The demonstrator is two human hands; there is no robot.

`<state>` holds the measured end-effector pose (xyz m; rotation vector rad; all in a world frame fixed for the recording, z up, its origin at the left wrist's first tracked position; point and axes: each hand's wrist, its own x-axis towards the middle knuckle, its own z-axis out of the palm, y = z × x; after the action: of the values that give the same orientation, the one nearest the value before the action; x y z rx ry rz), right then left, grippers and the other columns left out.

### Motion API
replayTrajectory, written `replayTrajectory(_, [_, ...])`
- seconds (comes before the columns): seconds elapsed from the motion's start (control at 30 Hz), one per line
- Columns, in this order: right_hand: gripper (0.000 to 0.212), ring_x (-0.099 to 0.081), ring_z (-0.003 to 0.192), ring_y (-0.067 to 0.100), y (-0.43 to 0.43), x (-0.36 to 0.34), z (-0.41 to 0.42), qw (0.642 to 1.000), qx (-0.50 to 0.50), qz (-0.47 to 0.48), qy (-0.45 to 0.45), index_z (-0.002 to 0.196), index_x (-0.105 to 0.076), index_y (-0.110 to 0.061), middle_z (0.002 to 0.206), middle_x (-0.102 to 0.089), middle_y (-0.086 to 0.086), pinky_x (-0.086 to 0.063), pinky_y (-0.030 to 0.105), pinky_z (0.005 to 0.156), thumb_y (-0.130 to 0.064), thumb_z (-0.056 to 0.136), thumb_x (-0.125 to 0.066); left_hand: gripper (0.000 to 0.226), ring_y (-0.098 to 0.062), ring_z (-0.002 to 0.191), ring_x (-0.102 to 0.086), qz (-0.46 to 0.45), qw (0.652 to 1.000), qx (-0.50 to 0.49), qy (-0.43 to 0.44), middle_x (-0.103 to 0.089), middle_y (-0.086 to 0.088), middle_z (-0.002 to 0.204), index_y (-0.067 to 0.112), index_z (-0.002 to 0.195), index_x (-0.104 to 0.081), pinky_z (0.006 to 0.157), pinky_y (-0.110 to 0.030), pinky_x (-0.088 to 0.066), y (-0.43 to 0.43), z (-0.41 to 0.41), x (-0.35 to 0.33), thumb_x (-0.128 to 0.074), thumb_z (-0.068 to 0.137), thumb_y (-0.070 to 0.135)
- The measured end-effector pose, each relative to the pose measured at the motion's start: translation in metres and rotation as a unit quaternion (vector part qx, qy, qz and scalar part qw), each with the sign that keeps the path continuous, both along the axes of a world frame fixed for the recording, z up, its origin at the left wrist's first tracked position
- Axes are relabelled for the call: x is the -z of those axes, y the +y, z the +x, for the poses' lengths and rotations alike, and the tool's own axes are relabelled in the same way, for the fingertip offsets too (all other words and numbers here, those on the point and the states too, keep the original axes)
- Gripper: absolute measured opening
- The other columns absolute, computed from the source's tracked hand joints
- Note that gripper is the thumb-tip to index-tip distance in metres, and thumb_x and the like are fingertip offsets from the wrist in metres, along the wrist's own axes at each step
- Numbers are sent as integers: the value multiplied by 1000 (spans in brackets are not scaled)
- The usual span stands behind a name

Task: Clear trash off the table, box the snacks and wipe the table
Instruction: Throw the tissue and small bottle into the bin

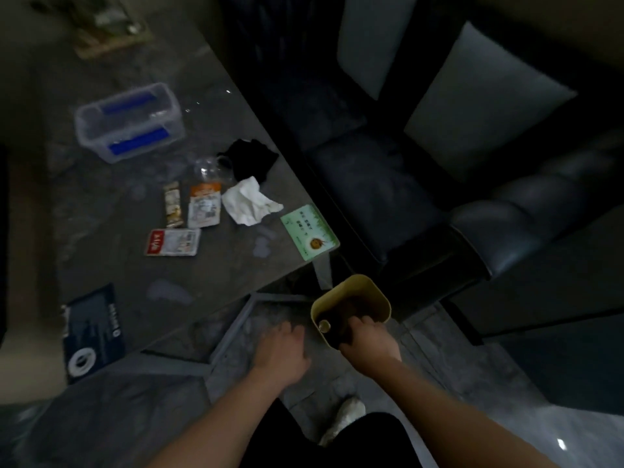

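Nearest, right hand (366,336) clamped on the near rim of one yellow bin (351,305); left hand (282,346) just left of bin, fingers loosely apart, holding nothing. Beyond bin, on the table (216,265): three snack packets (172,243), one crumpled tissue (250,201), one clear box (130,121).

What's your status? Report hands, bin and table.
Right hand gripping the yellow bin by its rim, on the floor. Left hand free beside it. Crumpled tissue and snack packets remain on the table.
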<state>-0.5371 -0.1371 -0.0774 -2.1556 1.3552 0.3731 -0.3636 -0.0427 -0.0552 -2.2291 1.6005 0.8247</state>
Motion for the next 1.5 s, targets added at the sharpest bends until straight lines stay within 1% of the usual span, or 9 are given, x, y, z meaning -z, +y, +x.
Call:
replayTrajectory(0.17, [41, -55, 113, 24, 3, -29, 34, 999, -27, -17, -30, 127, -56, -28, 126, -57, 1, -49, 38, 85, -48, 91, -53, 55, -33, 127, -50, -28, 998, -61, -7, -52, -12, 136, 17, 134, -48, 105, -46, -42, 20, 35, -30, -50, 87, 47])
replayTrajectory(0.33, [39, -60, 105, 19, -1, -61, 95, 997, -35, -45, -60, 122, -59, -27, 118, -62, -1, -54, 33, 73, -44, 87, -57, 55, -33, 124, -51, -74, 992, -101, -23, -51, -11, 134, 19, 137, -46, 99, -45, -43, 22, 89, -57, -49, 90, 47])
replayTrajectory(0.5, [25, -59, 95, 12, -11, -87, 164, 992, -26, -80, -91, 107, -61, -33, 106, -61, -7, -55, 31, 73, -46, 86, -61, 53, -32, 122, -52, -108, 988, -113, -16, -52, -10, 131, 21, 137, -47, 99, -44, -44, 17, 151, -74, -50, 90, 46])
replayTrajectory(0.67, [36, -58, 93, 13, -20, -100, 220, 991, -14, -92, -96, 120, -62, -28, 106, -60, -6, -44, 26, 71, -40, 86, -63, 53, -31, 124, -50, -109, 986, -126, 6, -50, -9, 133, 21, 137, -47, 102, -46, -45, 12, 205, -80, -52, 90, 45])
replayTrajectory(0.93, [24, -61, 100, 28, -56, -114, 279, 989, -14, -114, -91, 107, -64, -17, 108, -64, 6, -50, 35, 75, -27, 86, -56, 53, -28, 121, -55, -145, 979, -141, 15, -49, -10, 144, 20, 136, -48, 94, -43, -50, -13, 261, -77, -57, 90, 44])
replayTrajectory(1.0, [31, -60, 106, 29, -72, -115, 293, 989, -19, -120, -81, 115, -64, -17, 115, -63, 6, -52, 38, 80, -26, 86, -57, 54, -27, 122, -55, -160, 977, -143, 15, -48, -9, 146, 20, 137, -48, 93, -42, -50, -27, 271, -75, -60, 90, 43])
replayTrajectory(1.13, [53, -47, 126, 25, -104, -107, 315, 989, -55, -123, -61, 140, -50, -24, 137, -52, 1, -49, 39, 95, -37, 90, -63, 51, -27, 113, -57, -178, 973, -146, 3, -54, -7, 129, 22, 134, -47, 85, -41, -51, -66, 292, -78, -61, 89, 42])
replayTrajectory(1.33, [72, -39, 131, 27, -145, -87, 338, 982, -111, -146, -34, 146, -39, -29, 149, -39, 1, -50, 41, 96, -56, 84, -66, 66, -30, 123, -46, -215, 965, -148, -18, -44, -9, 140, 25, 145, -31, 98, -43, -44, -145, 316, -83, -63, 87, 36])
replayTrajectory(1.5, [73, -39, 130, 26, -164, -67, 340, 983, -148, -106, -19, 145, -39, -29, 151, -36, 3, -50, 38, 94, -47, 82, -71, 77, -33, 143, -27, -213, 971, -94, -49, -29, -12, 154, 23, 153, -20, 109, -46, -38, -208, 341, -73, -61, 88, 29])
